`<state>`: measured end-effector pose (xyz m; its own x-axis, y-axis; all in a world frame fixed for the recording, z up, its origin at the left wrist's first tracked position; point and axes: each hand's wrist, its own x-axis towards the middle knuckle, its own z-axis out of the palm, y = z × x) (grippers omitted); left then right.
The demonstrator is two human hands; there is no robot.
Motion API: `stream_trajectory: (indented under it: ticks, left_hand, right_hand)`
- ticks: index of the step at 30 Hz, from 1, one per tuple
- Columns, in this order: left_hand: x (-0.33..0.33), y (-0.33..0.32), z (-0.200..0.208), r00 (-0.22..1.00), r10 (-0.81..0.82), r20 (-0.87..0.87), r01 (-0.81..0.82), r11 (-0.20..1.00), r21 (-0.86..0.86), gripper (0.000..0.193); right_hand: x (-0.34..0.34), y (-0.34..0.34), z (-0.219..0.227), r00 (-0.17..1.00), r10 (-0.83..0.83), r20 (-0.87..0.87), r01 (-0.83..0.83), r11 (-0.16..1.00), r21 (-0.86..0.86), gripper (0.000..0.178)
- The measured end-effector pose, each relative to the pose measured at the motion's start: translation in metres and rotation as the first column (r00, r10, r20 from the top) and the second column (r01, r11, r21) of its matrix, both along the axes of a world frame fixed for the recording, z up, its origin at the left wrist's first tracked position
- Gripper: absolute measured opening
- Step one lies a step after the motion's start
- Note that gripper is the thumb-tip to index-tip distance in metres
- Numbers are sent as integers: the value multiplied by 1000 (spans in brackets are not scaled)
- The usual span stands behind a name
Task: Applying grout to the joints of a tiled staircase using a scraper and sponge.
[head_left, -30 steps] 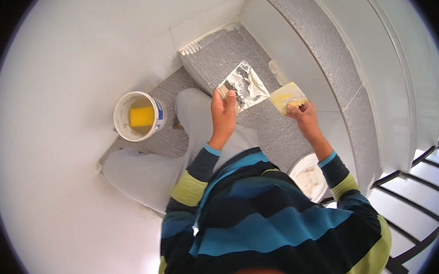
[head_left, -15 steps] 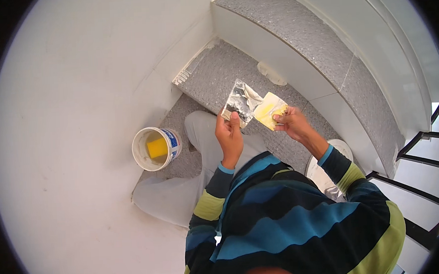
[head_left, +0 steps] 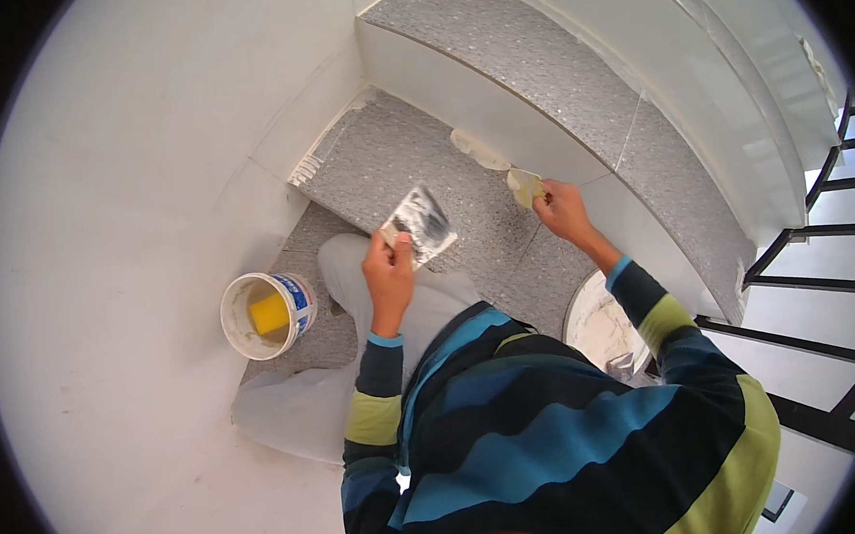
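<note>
My left hand point(head_left: 388, 284) is closed around the edge of a flat metal putty plate point(head_left: 429, 224) smeared with white and grey paste. In my right hand point(head_left: 566, 211) is a pale yellow putty spreader point(head_left: 523, 190), pinched between thumb and fingers. Its edge lies against the seam where the speckled grey stair tread point(head_left: 392, 138) meets the white riser point(head_left: 476, 86). A smear of whitish paste point(head_left: 477, 150) runs along that seam, just left of the spreader. The plate is held above the tread, over my knees.
On my left, by the white wall point(head_left: 136, 244), stands a white bucket point(head_left: 230, 311) with a yellow sponge point(head_left: 270, 315) inside. A round white tub point(head_left: 596, 318) of pale paste sits by my right forearm. Black railings point(head_left: 806, 286) rise at the far right.
My right hand has moved away from the plate to the seam with the spreader. My left hand has drawn the plate toward the left and nearer. The view has shifted slightly.
</note>
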<state>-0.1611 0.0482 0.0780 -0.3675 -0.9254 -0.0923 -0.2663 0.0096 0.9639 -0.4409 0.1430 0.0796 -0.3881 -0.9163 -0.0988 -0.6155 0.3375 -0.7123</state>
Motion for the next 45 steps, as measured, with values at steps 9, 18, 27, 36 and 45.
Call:
stream_trajectory:
  ticks: [9, 18, 27, 36, 45]
  left_hand:
    - [8, -9, -9, 892, 186, -412, -120, 976, 181, 21]
    - [24, -13, -14, 911, 223, -347, -142, 959, 245, 23]
    - [3, -9, -11, 872, 259, -416, -129, 940, 316, 20]
    - [-12, 12, -28, 891, 296, -345, 106, 604, 790, 26]
    - [-11, 11, -34, 939, -36, -341, 174, 908, 381, 22]
  right_hand:
    - [14, -51, -63, 556, 382, -738, -75, 908, 413, 17]
    - [13, -34, -32, 674, 418, -609, -181, 893, 413, 10]
    - [11, -18, -49, 561, 321, -763, -52, 933, 355, 8]
    - [78, -2, 50, 944, 219, -247, -266, 947, -179, 18]
    - [52, 16, 50, 763, 348, -544, -459, 885, -79, 34]
